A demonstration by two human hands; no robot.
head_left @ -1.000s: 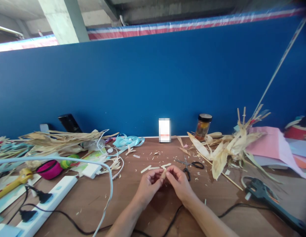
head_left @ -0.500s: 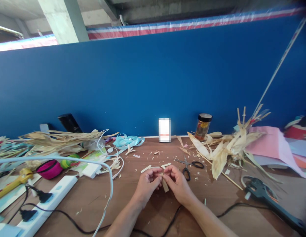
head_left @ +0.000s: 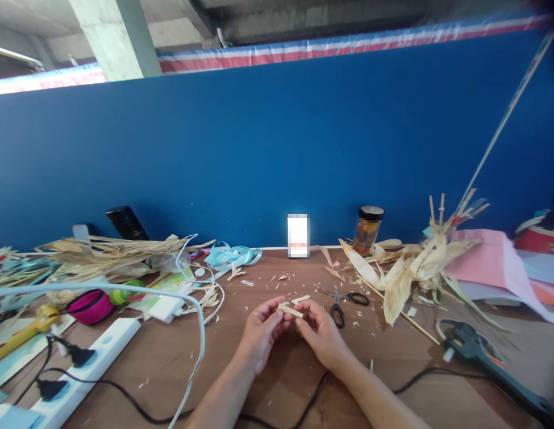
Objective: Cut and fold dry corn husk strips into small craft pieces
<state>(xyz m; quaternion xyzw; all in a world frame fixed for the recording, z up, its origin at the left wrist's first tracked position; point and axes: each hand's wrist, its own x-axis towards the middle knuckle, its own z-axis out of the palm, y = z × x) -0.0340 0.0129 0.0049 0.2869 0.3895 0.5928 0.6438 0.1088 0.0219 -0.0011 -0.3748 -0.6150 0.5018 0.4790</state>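
Over the brown table point(head_left: 161, 363), my left hand point(head_left: 260, 333) and my right hand point(head_left: 320, 332) meet at the fingertips. Between them they pinch a short pale strip of corn husk point(head_left: 289, 310), which lies nearly level. Small black-handled scissors point(head_left: 344, 301) rest on the table just right of my right hand. Loose husk scraps point(head_left: 277, 279) are scattered beyond my fingers.
A heap of dried husks with sticks point(head_left: 406, 268) lies at the right, and a glue gun point(head_left: 478, 351) with its black cable is nearer. A white power strip point(head_left: 80, 363), husk bundles point(head_left: 102, 250), blue ribbon point(head_left: 230, 255) and a jar point(head_left: 369, 229) stand before the blue partition.
The husk strip, which hung down between my hands half a second ago, now lies nearly level on my fingertips. My hands have shifted slightly.
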